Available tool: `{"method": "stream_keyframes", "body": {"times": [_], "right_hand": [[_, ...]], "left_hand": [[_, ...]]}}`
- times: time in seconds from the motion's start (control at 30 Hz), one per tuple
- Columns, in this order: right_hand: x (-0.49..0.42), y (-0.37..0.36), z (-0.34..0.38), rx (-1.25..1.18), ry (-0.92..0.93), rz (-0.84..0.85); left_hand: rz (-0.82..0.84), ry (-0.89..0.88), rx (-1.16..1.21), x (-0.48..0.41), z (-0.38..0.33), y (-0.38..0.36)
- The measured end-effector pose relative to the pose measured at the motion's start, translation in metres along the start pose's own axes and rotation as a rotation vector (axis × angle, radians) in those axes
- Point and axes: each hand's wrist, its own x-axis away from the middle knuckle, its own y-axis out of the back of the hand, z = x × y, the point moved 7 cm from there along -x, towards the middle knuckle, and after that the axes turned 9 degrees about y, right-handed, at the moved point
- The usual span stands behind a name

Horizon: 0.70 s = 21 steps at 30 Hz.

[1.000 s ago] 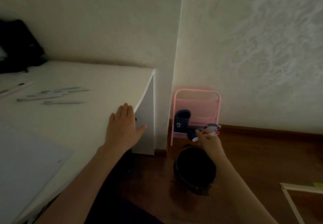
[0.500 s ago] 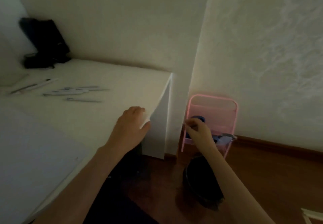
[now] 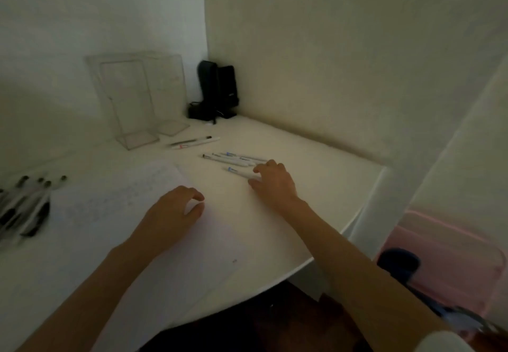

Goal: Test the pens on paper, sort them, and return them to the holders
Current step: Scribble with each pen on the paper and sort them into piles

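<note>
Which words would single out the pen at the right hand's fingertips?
On the white table, right of the paper, lies a bunch of blue-marked pens. The wanted pen lies apart, nearer the person, its end under the right hand.

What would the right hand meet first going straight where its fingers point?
The nearest blue-tipped pen, lying on the desk just ahead of the right hand; whether its fingertips touch it is unclear.

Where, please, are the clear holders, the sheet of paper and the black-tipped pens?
clear holders (image 3: 129, 99): head view, front pane of the nearer holder.
sheet of paper (image 3: 192, 255): head view, bare middle.
black-tipped pens (image 3: 39, 214): head view, dark barrel of one pen.
</note>
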Motion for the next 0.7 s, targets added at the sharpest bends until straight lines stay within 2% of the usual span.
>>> {"method": "stream_keyframes", "body": {"times": [0.13, 0.3, 0.43, 0.53, 0.63, 0.7], "right_hand": [[-0.02, -0.01, 0.013, 0.21, 0.011, 0.066], [-0.021, -0.015, 0.054, -0.113, 0.098, 0.041], [-0.026, -0.013, 0.111, -0.193, 0.297, -0.052], [-0.035, -0.023, 0.14, -0.215, 0.357, -0.045], [-0.044, -0.037, 0.155, -0.08, 0.306, -0.081], [-0.047, -0.053, 0.158, 0.051, 0.251, -0.016]], "left_hand": [[-0.013, 0.024, -0.002, 0.004, 0.025, 0.014], [-0.068, 0.083, 0.031, 0.01, 0.063, 0.041], [-0.143, 0.131, 0.06, 0.015, 0.094, 0.06], [-0.189, 0.167, 0.084, 0.016, 0.109, 0.069], [-0.215, 0.154, 0.077, 0.013, 0.118, 0.069], [-0.21, 0.129, 0.061, 0.01, 0.123, 0.064]]}}
